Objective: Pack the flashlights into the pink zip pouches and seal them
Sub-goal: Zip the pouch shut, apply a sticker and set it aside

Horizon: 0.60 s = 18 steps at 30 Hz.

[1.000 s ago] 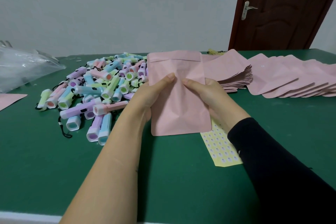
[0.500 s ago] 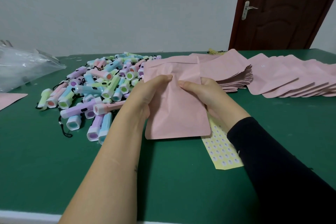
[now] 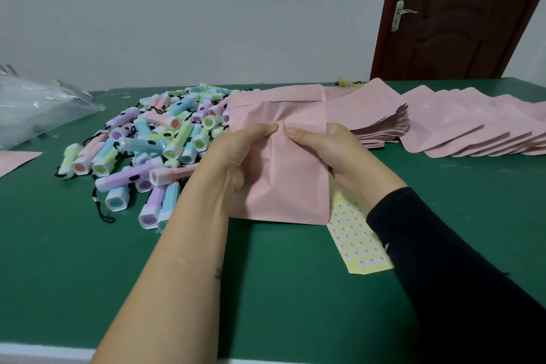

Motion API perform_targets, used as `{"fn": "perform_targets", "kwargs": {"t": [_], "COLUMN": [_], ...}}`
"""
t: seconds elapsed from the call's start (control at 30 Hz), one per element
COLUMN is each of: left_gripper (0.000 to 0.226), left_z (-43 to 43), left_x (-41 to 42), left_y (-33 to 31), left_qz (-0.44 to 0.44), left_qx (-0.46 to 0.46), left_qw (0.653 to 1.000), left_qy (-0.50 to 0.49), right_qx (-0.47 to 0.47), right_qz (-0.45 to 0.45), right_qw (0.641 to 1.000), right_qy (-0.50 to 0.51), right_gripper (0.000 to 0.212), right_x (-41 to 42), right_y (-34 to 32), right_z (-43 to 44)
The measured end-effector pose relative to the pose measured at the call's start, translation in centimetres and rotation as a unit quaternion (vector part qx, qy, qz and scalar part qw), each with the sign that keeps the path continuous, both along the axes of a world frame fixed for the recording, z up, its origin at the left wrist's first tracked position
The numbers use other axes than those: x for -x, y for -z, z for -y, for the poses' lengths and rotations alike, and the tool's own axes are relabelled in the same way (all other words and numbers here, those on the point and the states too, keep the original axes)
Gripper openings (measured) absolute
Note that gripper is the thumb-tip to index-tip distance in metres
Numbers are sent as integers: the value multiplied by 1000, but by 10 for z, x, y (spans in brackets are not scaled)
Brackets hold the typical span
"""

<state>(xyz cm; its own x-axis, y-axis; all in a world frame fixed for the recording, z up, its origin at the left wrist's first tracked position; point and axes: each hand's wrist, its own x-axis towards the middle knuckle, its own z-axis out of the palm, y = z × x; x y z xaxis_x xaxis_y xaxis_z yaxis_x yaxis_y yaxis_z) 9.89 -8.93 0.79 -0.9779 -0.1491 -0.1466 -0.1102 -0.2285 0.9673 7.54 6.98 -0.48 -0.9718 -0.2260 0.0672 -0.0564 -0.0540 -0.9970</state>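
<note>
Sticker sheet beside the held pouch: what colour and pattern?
The sticker sheet is pale yellow with rows of small white dots; head view.

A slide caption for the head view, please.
Left hand and right hand pinch a pink pouch beside piled flashlights.

**Matt pink pouches, shiny plastic torches**

The pink pouch looks like matt, paper-faced film, creased and dimpled across its middle. The flashlights are smooth pastel plastic with a soft gloss. The table top is a flat, matt green. At the far left, a clear plastic bag lies crinkled and glossy. The sticker sheet is pale yellow paper. The door is dark varnished wood with a dull metal handle. The sleeve is matt black cloth.
</note>
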Motion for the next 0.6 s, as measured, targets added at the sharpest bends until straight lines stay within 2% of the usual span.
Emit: {"fn": "perform_targets", "kwargs": {"t": [0.13, 0.23, 0.4, 0.5, 0.6], "left_gripper": [32, 35, 20, 20, 22], "left_z": [2, 2, 3, 2, 0], "left_x": [0, 2, 4, 2, 0], "left_y": [1, 3, 3, 2, -1], "left_qz": [8, 5, -10, -17, -22], "left_qx": [25, 77, 126, 136, 154], "left_qw": [999, 997, 991, 990, 987], "left_qy": [44, 5, -40, -43, -48], "right_qx": [23, 21, 34, 40, 51], "right_qz": [-16, -23, 17, 32, 44], "right_qw": [999, 998, 999, 998, 997], "right_qy": [35, 49, 36, 31, 39], "right_gripper": [10, 7, 21, 29, 27], "right_x": [-2, -3, -4, -4, -2], "right_y": [-5, -6, -8, -7, -5], "right_z": [0, -1, 0, -1, -1]}}
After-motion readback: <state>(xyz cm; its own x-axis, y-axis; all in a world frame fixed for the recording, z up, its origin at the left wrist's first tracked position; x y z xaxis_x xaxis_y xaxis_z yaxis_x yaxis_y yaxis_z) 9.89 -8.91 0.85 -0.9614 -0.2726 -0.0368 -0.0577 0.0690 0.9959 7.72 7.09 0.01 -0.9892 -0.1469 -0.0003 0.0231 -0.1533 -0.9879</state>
